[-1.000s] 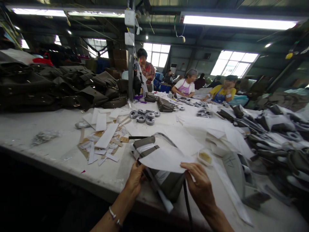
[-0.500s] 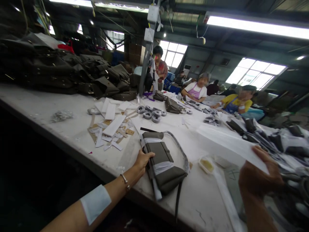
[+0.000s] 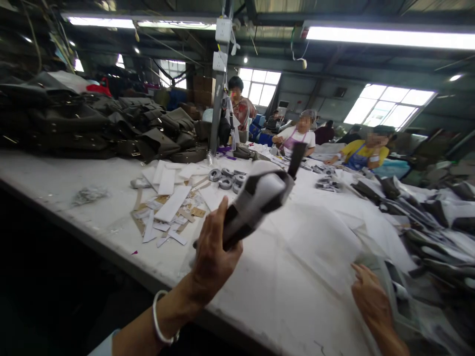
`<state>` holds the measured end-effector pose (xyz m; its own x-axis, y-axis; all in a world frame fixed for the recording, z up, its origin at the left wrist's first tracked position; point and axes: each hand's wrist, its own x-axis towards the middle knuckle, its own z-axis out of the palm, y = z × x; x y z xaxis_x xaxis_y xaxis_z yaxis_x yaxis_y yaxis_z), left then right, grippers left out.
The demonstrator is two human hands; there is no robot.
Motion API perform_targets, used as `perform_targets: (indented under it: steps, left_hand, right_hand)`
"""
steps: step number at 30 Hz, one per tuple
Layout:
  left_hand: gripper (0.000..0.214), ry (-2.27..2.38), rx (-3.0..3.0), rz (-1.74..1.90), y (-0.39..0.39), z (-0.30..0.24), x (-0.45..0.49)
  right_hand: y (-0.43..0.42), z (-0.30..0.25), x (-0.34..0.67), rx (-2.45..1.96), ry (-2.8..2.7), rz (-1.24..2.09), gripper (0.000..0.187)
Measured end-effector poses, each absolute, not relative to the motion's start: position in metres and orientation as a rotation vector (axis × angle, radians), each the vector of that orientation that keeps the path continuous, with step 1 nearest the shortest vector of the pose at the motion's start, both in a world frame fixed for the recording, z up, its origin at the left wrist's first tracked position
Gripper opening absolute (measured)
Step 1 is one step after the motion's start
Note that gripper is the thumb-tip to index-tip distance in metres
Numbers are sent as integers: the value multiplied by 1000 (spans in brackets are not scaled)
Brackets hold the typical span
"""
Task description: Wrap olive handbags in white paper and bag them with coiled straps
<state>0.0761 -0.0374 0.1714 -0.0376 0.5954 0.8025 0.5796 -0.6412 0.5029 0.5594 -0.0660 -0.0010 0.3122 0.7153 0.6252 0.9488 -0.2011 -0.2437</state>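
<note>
My left hand is closed round an olive handbag and holds it in the air above the white table. The bag is wrapped partly in white paper and blurred by motion; its dark strap sticks up at the far end. My right hand rests low on the right, fingers on the edge of a large white paper sheet that lies spread on the table. Whether those fingers pinch the sheet I cannot make out.
White and tan paper scraps lie left of the bag, tape rolls behind them. A heap of dark bags fills the far left, more wrapped bags the right. A post stands mid-table. Three people work at the far end.
My left hand has lifted the handbag off the table into the air. My right hand has laid the white sheet flat on the table where the bag was.
</note>
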Motion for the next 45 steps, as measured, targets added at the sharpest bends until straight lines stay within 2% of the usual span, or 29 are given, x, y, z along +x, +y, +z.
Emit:
perform_targets:
  steps: [2,5,8,12,17,20,24,28,32,39,41,42,45]
  left_hand:
    - [81,1191,2534,1791,-55,168,77]
    - [63,995,2906,1495,-77,134,82]
    - [45,963,3046,1081,-94,88,87]
    - [42,921,3053,827,-106,56,83]
    - [37,917,2944,883,-97,63,72]
    - [42,1097,2934,850,-88,62,60]
    - [57,1281,2929,772,-80,52,46]
    - [58,1266,2891,791,-77,46,43]
    - [52,1238,2783,790,-73,53,43]
    - [32,1133,2649,568,-79,94,41]
    - [27,1104,2629,545,-75,100,44]
    - [27,1102,2623,572,-70,100,45]
    - [46,1147,2549,638,-49,87,49]
  right_hand:
    - [-68,5,557,-1994,-1451,-496,44]
    - [-69,20,546,-1949,-1430,-477,42]
    - [-69,36,529,-1945,-1399,-455,43]
    - [-71,64,499,-1980,-1356,-351,45]
    - [-75,117,430,-1827,-1462,-215,40]
    - [-82,133,381,-1715,-1670,-99,36]
    - [-99,101,334,-1570,-2117,-109,48]
    - [-115,50,324,-1579,-2380,-153,58]
    - [-116,46,330,-1632,-2402,-69,57]
    - [-106,85,331,-1692,-2319,173,36]
    - [-98,94,324,-1747,-2223,186,35]
    - [-93,97,319,-1760,-2168,162,37]
    - [-78,93,302,-1738,-2114,49,43]
